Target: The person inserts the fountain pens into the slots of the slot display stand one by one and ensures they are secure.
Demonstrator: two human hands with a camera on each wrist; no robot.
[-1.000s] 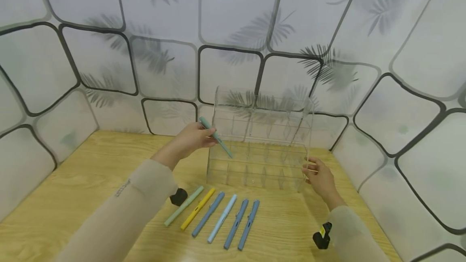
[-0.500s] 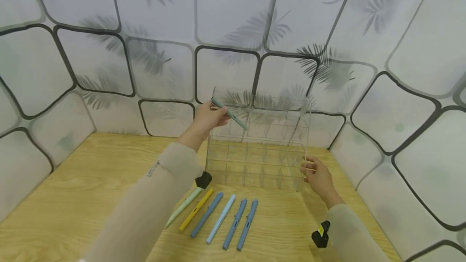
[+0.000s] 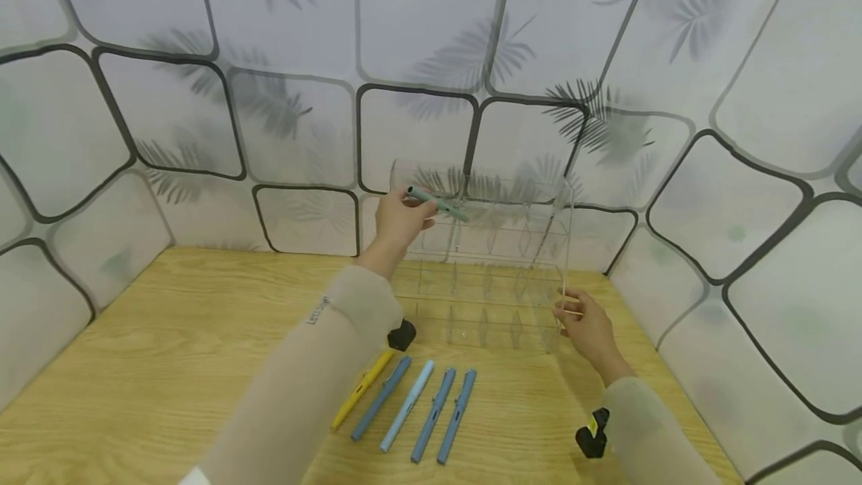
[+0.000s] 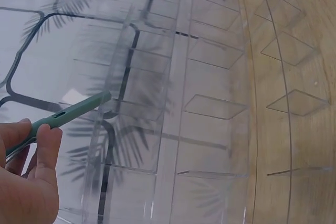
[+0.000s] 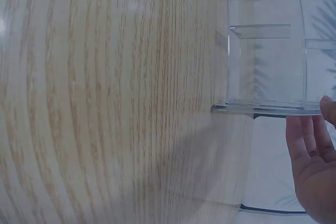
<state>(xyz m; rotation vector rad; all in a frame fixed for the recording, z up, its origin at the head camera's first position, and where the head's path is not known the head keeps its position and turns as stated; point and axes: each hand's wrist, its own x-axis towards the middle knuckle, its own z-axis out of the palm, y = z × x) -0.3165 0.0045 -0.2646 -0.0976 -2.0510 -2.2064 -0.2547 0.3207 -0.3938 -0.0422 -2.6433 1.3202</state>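
My left hand (image 3: 402,224) pinches a green pen (image 3: 439,204) between thumb and fingers, high at the left part of a clear acrylic rack (image 3: 505,268). In the left wrist view the pen (image 4: 73,110) slants up to the right, its tip overlapping the rack's upper tier. The rack has stepped tiers split by small clear dividers (image 4: 216,107). At the rack's right side my right hand (image 3: 587,326) grips the side panel; in the right wrist view the thumb and fingers of this hand (image 5: 315,166) lie on either side of the panel's edge (image 5: 273,109).
In front of the rack, on the wooden table (image 3: 202,320), lie a yellow pen (image 3: 362,391), a light blue pen (image 3: 407,406) and several darker blue pens (image 3: 456,418). My left sleeve (image 3: 316,365) passes over the left end of this row. A patterned curtain (image 3: 296,141) stands behind.
My left hand has carried the green pen up and to the right, toward the rack's upper tier, and the pen now lies flatter. My sleeve now covers the light green pen. The right hand stays put.
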